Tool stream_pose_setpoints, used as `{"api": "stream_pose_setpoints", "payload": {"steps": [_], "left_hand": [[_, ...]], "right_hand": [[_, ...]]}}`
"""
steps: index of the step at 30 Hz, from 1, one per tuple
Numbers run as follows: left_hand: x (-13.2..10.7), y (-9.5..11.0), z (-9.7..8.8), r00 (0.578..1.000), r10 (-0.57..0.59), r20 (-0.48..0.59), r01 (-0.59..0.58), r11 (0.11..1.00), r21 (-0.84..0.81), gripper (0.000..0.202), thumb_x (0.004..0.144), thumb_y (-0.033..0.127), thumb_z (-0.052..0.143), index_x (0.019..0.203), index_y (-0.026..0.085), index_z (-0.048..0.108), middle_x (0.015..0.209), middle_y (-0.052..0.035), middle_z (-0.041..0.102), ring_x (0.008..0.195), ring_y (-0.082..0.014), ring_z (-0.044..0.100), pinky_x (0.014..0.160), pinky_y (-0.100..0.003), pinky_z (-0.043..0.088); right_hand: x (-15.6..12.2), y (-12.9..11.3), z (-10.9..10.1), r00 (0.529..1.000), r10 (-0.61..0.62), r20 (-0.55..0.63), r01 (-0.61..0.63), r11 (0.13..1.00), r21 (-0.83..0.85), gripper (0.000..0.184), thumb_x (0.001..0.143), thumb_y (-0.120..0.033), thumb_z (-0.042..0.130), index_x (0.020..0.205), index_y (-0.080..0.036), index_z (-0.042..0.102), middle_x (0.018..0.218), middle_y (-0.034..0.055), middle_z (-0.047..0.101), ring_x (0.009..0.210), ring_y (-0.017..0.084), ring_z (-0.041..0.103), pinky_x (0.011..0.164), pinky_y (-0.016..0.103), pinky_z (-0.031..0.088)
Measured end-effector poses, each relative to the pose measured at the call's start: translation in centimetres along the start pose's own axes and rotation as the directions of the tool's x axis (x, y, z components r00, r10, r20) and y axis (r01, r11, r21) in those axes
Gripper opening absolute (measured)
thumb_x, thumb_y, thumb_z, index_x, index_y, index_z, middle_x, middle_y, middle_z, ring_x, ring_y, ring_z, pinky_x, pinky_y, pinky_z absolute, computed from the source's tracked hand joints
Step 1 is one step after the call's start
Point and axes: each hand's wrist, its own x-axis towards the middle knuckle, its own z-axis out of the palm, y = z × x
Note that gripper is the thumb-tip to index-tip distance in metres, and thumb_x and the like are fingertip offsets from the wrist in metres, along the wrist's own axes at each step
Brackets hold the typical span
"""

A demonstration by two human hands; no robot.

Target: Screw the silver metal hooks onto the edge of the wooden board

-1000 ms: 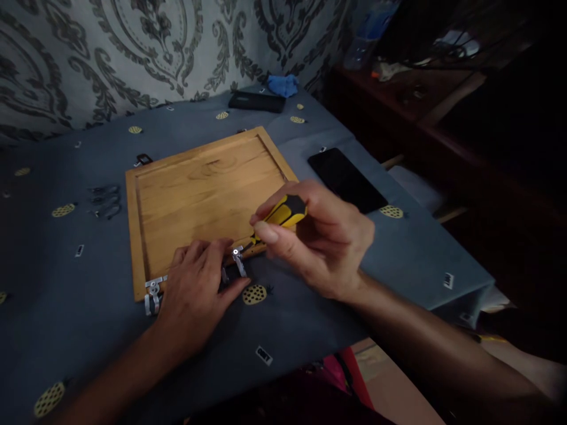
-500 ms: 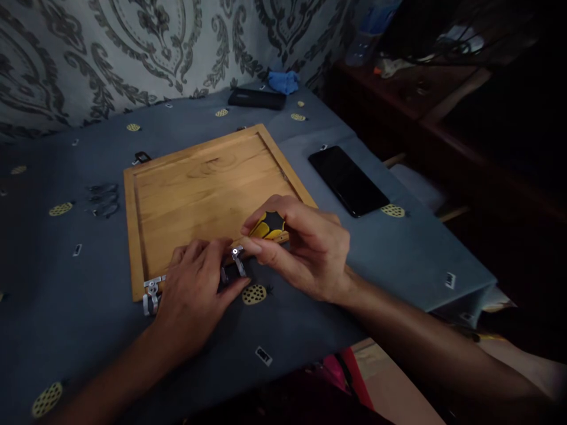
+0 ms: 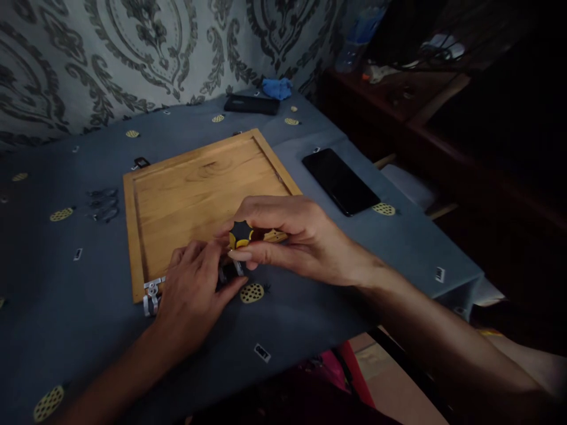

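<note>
Screwdriver [image 3: 241, 234] stands nearly upright, pinched in your right hand [image 3: 301, 245] over the hinge [image 3: 230, 273] at the wooden board's [image 3: 195, 189] near edge; your left hand [image 3: 190, 295] lies flat, fingertips on that hinge.

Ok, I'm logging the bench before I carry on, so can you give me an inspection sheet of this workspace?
Surface: table under a blue-grey printed cloth, dimly lit.
Job's things: wooden board flat on the cloth; corner bracket on its near edge; middle bracket between the hands; screwdriver upright over it.
Clutter: phone right of the board; black case and blue rag at the far edge; small metal parts left of the board.
Hands: left hand closed about the middle bracket; right hand grips the screwdriver's handle.
Cables: some seem to lie on the dark cabinet; too dim to be sure.
Surroundings: patterned wall behind; bottle on the cabinet.
</note>
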Motion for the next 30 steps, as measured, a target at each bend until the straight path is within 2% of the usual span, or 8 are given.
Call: {"api": "stream_pose_setpoints", "payload": {"steps": [4,7,10,16,22,27,30], "left_hand": [[0.0,0.0,0.1,1.0,-0.014,0.019,0.013,1.0,0.018,0.036,0.088,0.033,0.069,0.116,0.019,0.053,0.1,-0.0075,0.07,0.093,-0.0305,0.064,0.078,-0.046,0.048],[0.0,0.1,0.0,0.998,-0.028,0.05,0.026,0.999,0.034,0.033,0.09,0.036,0.067,0.114,0.017,0.055,0.101,-0.0099,0.069,0.097,-0.0326,0.064,0.08,-0.048,0.048],[0.0,0.1,0.0,0.999,-0.019,0.049,0.017,0.999,0.029,0.032,0.091,0.036,0.064,0.114,0.015,0.056,0.101,-0.0114,0.069,0.097,-0.0336,0.064,0.079,-0.05,0.048],[-0.1,-0.1,0.2,1.0,-0.001,0.026,0.001,1.0,0.007,0.029,0.091,0.034,0.066,0.112,0.016,0.056,0.102,-0.0112,0.069,0.096,-0.0328,0.064,0.08,-0.05,0.049],[-0.1,0.0,0.1,1.0,-0.024,0.01,0.024,1.0,-0.014,0.031,0.09,0.032,0.066,0.116,0.019,0.054,0.104,-0.0096,0.07,0.099,-0.0321,0.064,0.083,-0.049,0.049],[0.1,0.2,0.1,0.998,-0.05,0.03,0.05,0.999,-0.003,0.035,0.087,0.032,0.07,0.115,0.019,0.052,0.102,-0.0085,0.07,0.097,-0.032,0.063,0.082,-0.048,0.047],[0.1,0.2,-0.1,0.998,-0.044,0.037,0.044,0.999,-0.01,0.037,0.087,0.032,0.07,0.116,0.019,0.051,0.101,-0.0076,0.069,0.096,-0.0316,0.063,0.081,-0.047,0.046]], "right_hand": [[-0.1,0.6,1.1,0.993,-0.07,-0.096,0.06,0.992,-0.11,0.017,0.091,-0.026,0.068,0.081,-0.013,0.064,0.07,-0.0026,0.059,0.066,0.007,0.057,0.059,0.019,0.045],[-0.2,1.2,2.1,0.957,-0.159,-0.243,0.114,0.975,-0.191,0.022,0.09,-0.03,0.069,0.076,-0.015,0.059,0.068,-0.0037,0.055,0.062,0.007,0.054,0.056,0.019,0.044],[-0.4,1.4,3.0,0.923,-0.182,-0.34,0.094,0.961,-0.26,0.025,0.088,-0.029,0.072,0.075,-0.017,0.054,0.068,-0.0047,0.052,0.059,0.006,0.051,0.057,0.02,0.043],[-0.6,1.0,3.7,0.909,-0.19,-0.37,0.067,0.944,-0.322,0.026,0.089,-0.026,0.07,0.074,-0.019,0.05,0.068,-0.0052,0.051,0.058,0.006,0.049,0.056,0.02,0.042],[-0.6,1.4,3.5,0.916,-0.16,-0.368,0.073,0.968,-0.239,0.028,0.089,-0.026,0.07,0.072,-0.017,0.05,0.069,-0.0051,0.049,0.057,0.005,0.05,0.053,0.02,0.04],[-1.0,1.2,3.1,0.91,-0.176,-0.374,0.084,0.965,-0.249,0.021,0.087,-0.024,0.072,0.076,-0.018,0.056,0.068,-0.0039,0.053,0.059,0.008,0.053,0.054,0.022,0.045],[-1.2,0.6,2.6,0.874,-0.194,-0.445,0.065,0.955,-0.289,0.019,0.086,-0.023,0.073,0.077,-0.019,0.057,0.066,-0.0023,0.057,0.065,0.013,0.059,0.057,0.027,0.048]]}}
